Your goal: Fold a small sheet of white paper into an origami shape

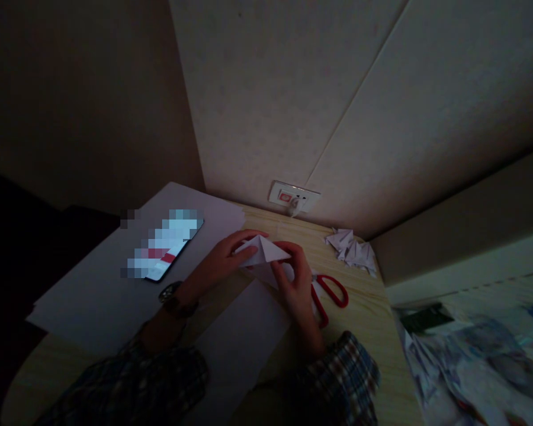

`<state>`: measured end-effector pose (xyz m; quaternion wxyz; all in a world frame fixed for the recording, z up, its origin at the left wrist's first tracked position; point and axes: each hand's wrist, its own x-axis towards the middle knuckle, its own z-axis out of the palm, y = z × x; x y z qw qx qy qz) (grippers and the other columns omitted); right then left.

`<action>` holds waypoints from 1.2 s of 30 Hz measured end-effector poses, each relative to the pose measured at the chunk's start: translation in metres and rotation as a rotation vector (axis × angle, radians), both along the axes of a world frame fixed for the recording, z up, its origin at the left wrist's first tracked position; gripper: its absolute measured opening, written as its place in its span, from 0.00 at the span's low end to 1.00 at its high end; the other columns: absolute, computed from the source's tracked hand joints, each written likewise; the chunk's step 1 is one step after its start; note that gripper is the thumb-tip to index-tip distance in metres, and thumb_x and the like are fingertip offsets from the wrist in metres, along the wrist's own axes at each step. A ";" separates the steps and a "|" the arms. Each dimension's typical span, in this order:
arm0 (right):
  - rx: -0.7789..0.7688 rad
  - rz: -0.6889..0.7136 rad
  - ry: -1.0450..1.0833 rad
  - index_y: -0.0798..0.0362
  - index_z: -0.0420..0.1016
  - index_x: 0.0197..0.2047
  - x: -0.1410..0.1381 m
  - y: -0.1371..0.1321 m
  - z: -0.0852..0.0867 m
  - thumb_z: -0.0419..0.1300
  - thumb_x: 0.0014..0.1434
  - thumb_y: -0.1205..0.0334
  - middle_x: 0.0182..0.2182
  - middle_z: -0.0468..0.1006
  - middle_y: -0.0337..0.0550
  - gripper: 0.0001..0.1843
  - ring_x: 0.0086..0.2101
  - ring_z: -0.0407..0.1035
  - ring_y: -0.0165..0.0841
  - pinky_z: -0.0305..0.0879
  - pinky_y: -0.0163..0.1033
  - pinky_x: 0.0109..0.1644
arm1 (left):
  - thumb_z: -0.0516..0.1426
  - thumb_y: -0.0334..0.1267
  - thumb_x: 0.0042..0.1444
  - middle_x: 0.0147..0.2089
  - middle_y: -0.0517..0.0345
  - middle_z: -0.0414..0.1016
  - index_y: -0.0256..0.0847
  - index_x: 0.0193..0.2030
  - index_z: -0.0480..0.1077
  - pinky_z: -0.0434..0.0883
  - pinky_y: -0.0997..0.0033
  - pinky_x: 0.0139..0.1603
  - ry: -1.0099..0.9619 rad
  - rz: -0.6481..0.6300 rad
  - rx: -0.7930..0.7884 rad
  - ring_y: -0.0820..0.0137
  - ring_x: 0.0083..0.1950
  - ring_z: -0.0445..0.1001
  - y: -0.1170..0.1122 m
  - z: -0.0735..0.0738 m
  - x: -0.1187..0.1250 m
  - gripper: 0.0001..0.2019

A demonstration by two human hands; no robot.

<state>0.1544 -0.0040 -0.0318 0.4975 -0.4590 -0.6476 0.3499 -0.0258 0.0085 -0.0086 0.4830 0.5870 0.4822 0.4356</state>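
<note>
A piece of folded white paper [266, 251], creased to a peak with pointed sides, is held above the wooden table. My left hand [226, 254], with a dark watch on its wrist, grips the paper's left side, thumb on the front face. My right hand [295, 278] pinches its right corner between thumb and fingers. Below them lies a flat white sheet [244, 337], partly covered by my sleeves. Red-handled scissors [335, 291] rest just right of my right hand, their blades mostly hidden behind it.
A lit phone [173, 245] lies on a stack of white paper [93, 302] at the left. Several folded paper pieces [352, 249] sit at the table's back right corner. A wall socket [294, 196] with a plug is behind. Plastic bags [484, 367] fill the lower right.
</note>
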 end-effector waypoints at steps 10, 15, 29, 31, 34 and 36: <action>-0.033 -0.016 0.137 0.50 0.75 0.39 0.002 0.005 0.000 0.57 0.62 0.57 0.45 0.76 0.43 0.08 0.47 0.69 0.36 0.65 0.43 0.51 | 0.55 0.43 0.59 0.52 0.49 0.75 0.42 0.46 0.76 0.71 0.62 0.57 0.079 -0.008 0.064 0.60 0.56 0.72 -0.002 0.003 0.001 0.14; -0.053 -0.039 0.150 0.50 0.74 0.34 0.001 0.007 0.000 0.58 0.60 0.57 0.41 0.76 0.42 0.07 0.44 0.70 0.36 0.67 0.41 0.47 | 0.57 0.42 0.58 0.51 0.50 0.74 0.42 0.43 0.79 0.72 0.62 0.56 0.053 0.000 0.140 0.61 0.56 0.71 -0.001 -0.001 -0.001 0.12; -0.183 0.009 0.346 0.51 0.72 0.30 0.002 0.011 -0.005 0.65 0.52 0.62 0.50 0.76 0.45 0.05 0.47 0.73 0.38 0.69 0.44 0.49 | 0.64 0.44 0.48 0.59 0.48 0.75 0.40 0.47 0.79 0.64 0.53 0.65 0.011 0.034 -0.016 0.55 0.62 0.70 0.000 0.005 -0.004 0.19; -0.220 0.016 0.367 0.51 0.72 0.31 0.002 0.011 -0.006 0.65 0.52 0.63 0.47 0.78 0.44 0.05 0.45 0.74 0.37 0.69 0.43 0.48 | 0.65 0.43 0.48 0.58 0.48 0.76 0.40 0.50 0.77 0.66 0.53 0.63 -0.012 0.040 -0.061 0.56 0.59 0.72 -0.001 0.010 -0.004 0.22; -0.274 0.004 0.387 0.50 0.72 0.32 0.002 0.011 -0.008 0.66 0.50 0.63 0.35 0.80 0.39 0.06 0.36 0.74 0.34 0.69 0.39 0.42 | 0.65 0.38 0.45 0.59 0.49 0.75 0.40 0.50 0.76 0.68 0.56 0.61 -0.059 0.085 -0.090 0.57 0.59 0.72 -0.001 0.014 -0.006 0.23; -0.300 -0.013 0.399 0.50 0.72 0.32 0.001 0.011 -0.008 0.66 0.49 0.62 0.29 0.77 0.35 0.07 0.31 0.71 0.31 0.66 0.36 0.36 | 0.66 0.36 0.43 0.59 0.49 0.75 0.40 0.49 0.75 0.68 0.57 0.60 -0.107 0.108 -0.104 0.57 0.59 0.72 -0.001 0.014 -0.007 0.22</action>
